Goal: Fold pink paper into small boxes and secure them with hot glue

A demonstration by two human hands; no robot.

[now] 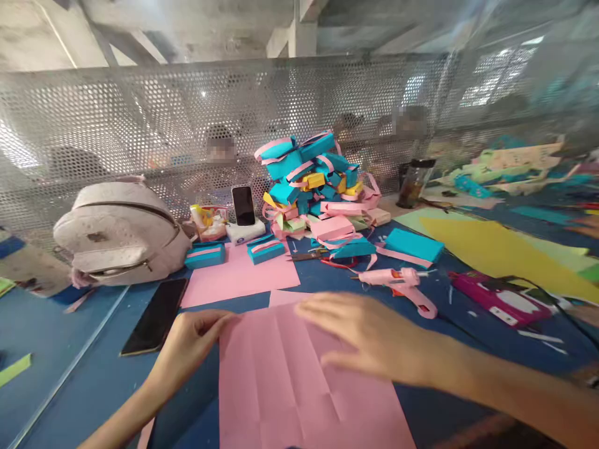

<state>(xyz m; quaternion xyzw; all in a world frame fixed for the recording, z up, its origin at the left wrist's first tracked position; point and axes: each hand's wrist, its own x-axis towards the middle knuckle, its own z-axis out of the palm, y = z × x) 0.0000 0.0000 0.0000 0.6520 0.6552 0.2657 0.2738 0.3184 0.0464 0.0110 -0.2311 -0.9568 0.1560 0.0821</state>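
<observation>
A creased sheet of pink paper [281, 380] lies in front of me on the blue table, with several fold lines running along it. My left hand [194, 340] pinches the sheet's far left corner between thumb and fingers. Flat across the far right part of the paper rests my right hand [355, 330], fingers stretched out and slightly blurred. Beyond the sheet is another pink sheet [243, 277], with two small blue paper boxes [266, 249] at its far edge. A pink hot glue gun [402, 284] lies past my right hand, near scissors [309, 255].
A heap of blue, pink and yellow paper boxes [309, 181] stands at the back. On the left are a white backpack [124, 231] and a dark phone [156, 315]. Rightward lie a magenta device [500, 299] with a cable and yellow sheets [505, 249]. A perforated metal screen [163, 118] closes off the back.
</observation>
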